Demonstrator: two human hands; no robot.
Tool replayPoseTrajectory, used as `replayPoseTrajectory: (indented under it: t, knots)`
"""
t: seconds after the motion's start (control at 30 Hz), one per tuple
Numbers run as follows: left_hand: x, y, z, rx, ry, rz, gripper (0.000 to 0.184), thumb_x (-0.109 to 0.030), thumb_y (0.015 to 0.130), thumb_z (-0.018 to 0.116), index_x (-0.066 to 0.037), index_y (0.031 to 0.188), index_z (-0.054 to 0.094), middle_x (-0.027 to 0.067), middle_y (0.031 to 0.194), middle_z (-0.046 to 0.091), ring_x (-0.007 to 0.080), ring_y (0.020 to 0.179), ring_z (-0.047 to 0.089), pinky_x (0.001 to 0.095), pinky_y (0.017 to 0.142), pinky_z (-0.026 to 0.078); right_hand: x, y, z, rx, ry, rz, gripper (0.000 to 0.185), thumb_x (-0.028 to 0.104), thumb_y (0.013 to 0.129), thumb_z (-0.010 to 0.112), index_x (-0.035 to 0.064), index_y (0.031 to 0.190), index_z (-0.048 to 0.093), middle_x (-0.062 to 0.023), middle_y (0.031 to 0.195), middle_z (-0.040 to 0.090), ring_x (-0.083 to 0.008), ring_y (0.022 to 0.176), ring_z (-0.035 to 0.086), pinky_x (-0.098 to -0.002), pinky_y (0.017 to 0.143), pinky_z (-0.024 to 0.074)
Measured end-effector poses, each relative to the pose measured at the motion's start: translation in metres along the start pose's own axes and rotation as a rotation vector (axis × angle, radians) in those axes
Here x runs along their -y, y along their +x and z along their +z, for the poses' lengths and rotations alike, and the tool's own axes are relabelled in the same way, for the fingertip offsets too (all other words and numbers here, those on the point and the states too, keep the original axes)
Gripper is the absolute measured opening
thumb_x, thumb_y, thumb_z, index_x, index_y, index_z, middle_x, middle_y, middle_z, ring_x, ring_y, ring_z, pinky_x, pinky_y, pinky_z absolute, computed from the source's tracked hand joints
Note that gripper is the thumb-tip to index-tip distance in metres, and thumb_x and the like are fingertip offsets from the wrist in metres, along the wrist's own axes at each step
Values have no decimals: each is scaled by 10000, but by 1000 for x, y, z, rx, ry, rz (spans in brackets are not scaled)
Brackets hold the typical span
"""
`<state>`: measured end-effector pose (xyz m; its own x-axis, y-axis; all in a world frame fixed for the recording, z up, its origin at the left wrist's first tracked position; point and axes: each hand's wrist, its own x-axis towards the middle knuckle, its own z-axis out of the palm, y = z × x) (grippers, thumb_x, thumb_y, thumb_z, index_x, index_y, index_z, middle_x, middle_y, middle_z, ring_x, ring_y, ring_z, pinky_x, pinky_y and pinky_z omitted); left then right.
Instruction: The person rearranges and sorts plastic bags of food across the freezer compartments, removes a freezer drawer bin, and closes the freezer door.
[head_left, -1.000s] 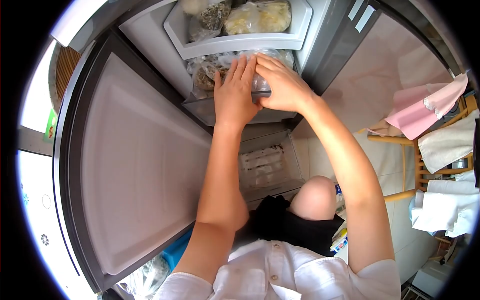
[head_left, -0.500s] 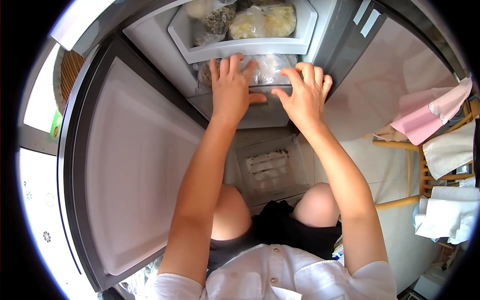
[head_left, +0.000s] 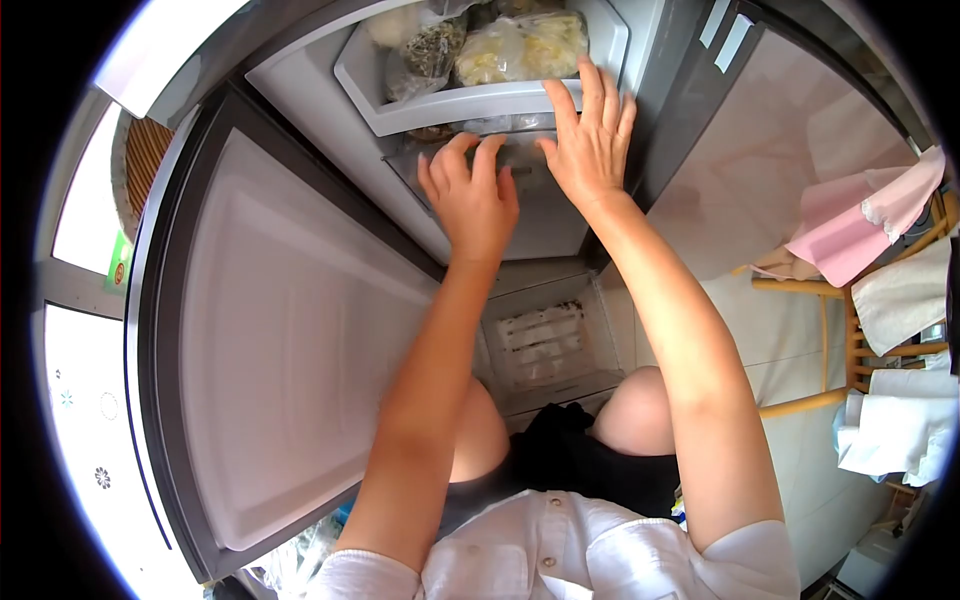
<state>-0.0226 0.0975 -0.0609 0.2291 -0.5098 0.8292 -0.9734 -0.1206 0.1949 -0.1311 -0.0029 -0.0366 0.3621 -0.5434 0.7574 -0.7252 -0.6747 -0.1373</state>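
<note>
My left hand (head_left: 472,198) is at the front of the lower freezer drawer (head_left: 545,205), fingers bent and apart, with nothing in them. Whether its fingertips touch the drawer I cannot tell. Higher up, my right hand (head_left: 592,145) is open, its fingers stretched across the front of the upper drawer (head_left: 445,110). That drawer is pulled out and holds a clear bag of pale yellow food (head_left: 520,48) and a bag of dark dried-looking food (head_left: 432,52). Only a narrow strip of the lower drawer's plastic bags (head_left: 490,125) shows beneath it.
A freezer door (head_left: 290,340) stands open on the left, and another grey door (head_left: 780,150) is on the right. An empty-looking clear bin (head_left: 555,345) with dark specks sits on the floor between my knees. A wooden rack (head_left: 800,288) with cloths stands at right.
The lower drawer has slid inward, so less of its bags shows. My left hand has moved down and right; my right hand has risen to the upper drawer's front and straightened its fingers.
</note>
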Motion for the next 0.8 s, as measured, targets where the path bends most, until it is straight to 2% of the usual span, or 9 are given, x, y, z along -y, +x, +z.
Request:
replayPoseTrajectory:
  t: [0.13,0.23,0.37,0.47,0.57,0.6,0.7,0.77,0.8]
  knots:
    - [-33,-17,-25,19,-334,-284,419,-36,693,731,-100,1087,603,169,1175,485,351,1114,433,456,964,327,-2,13,18,38,-25,2,987,189,708,821,379,1507,273,-62,1601,167,-304,1480,144,-593,1152,151]
    - [-55,-21,-45,24,-584,-519,417,10,752,700,-81,1136,565,142,1230,439,303,1205,402,408,1057,294,5,16,35,0,-134,-33,941,185,744,795,391,1502,278,-47,1601,170,-273,1483,151,-596,1153,143]
    - [-61,-36,-50,40,-664,-579,417,16,770,683,-81,1152,548,133,1252,433,297,1256,378,403,1090,265,-1,5,33,23,-16,-12,922,185,764,778,410,1501,273,-41,1602,172,-253,1485,157,-587,1157,140]
    - [-59,-46,-42,74,-704,-662,397,-7,787,689,-71,1159,563,112,1276,444,267,1249,408,373,1093,276,-1,8,29,65,-49,-32,907,181,762,778,377,1500,288,-58,1588,193,-263,1474,181,-585,1159,144]
    - [-54,-39,-42,115,-972,-791,397,-11,765,694,-62,1134,555,135,1268,461,294,1236,409,398,1076,300,-3,1,20,107,-1,-118,878,155,763,766,344,1493,315,-75,1577,207,-272,1467,192,-577,1161,157]
    - [-42,-42,-38,101,-895,-740,393,-39,825,688,-30,1197,563,74,1256,500,194,1206,439,314,1045,344,-4,-4,15,127,33,-151,867,145,764,760,333,1491,325,-80,1574,211,-276,1465,195,-573,1161,162]
    - [-25,-29,-49,28,-1224,-1157,461,-79,836,688,-22,1267,535,71,1244,520,180,1216,433,315,1028,348,-10,-16,-5,65,121,-293,652,156,770,754,218,1372,511,-116,1458,417,-305,1380,363,-558,1135,241]
    - [-26,-21,-61,39,-1276,-1296,488,-117,842,683,-48,1301,532,67,1315,523,162,1279,411,337,1074,267,1,0,-26,-20,62,-357,527,146,826,685,43,1319,530,-197,1389,475,-358,1328,404,-443,1131,314]
    - [-26,-22,-60,28,-1285,-1304,494,-103,809,692,-56,1277,541,74,1305,528,159,1257,430,327,1048,298,1,4,-28,18,124,-365,587,103,778,709,46,1326,508,-193,1413,438,-368,1349,363,-462,1136,298]
